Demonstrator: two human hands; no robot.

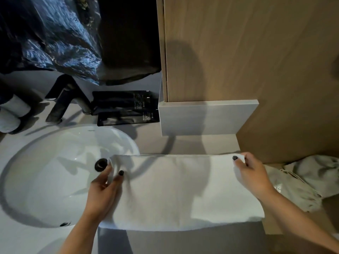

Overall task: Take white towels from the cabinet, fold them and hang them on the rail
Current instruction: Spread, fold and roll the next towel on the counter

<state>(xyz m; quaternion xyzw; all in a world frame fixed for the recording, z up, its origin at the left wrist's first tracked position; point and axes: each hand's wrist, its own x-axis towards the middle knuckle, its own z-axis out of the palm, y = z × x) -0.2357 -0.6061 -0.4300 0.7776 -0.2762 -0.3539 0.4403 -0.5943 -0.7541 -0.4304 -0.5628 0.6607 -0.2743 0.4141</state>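
Bathroom counter (183,143) beside sink (55,171): white towel (174,189) spread flat, its left end overhanging the basin. Left hand (104,187) and right hand (251,173) each pinch a far corner. Dark wrapped bulk (55,37) behind the faucet (62,101) is unidentifiable.

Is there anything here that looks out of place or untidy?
Two things. The white towel held by both hands overhangs the sink on its left end, near the drain. A crumpled pale cloth lies bunched at the right. The black packets behind the sink lie neatly.
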